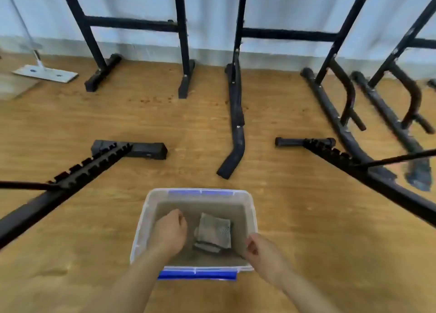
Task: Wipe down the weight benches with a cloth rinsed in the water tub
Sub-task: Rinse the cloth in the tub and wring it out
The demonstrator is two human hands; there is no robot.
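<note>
1. While poised over the tub (pixel 141 227), curls left hand (pixel 171 232) into a fist, gripping nothing.
2. Leaves folded grey cloth (pixel 213 233) lying in the murky water (just beside that fist).
3. Hangs right hand (pixel 262 253) at the near-right rim, fingers loosely bent, empty.

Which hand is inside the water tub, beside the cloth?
The left hand: it reaches down between the walls of the tub, just left of the cloth. The right hand hangs over the near right corner instead.
</note>
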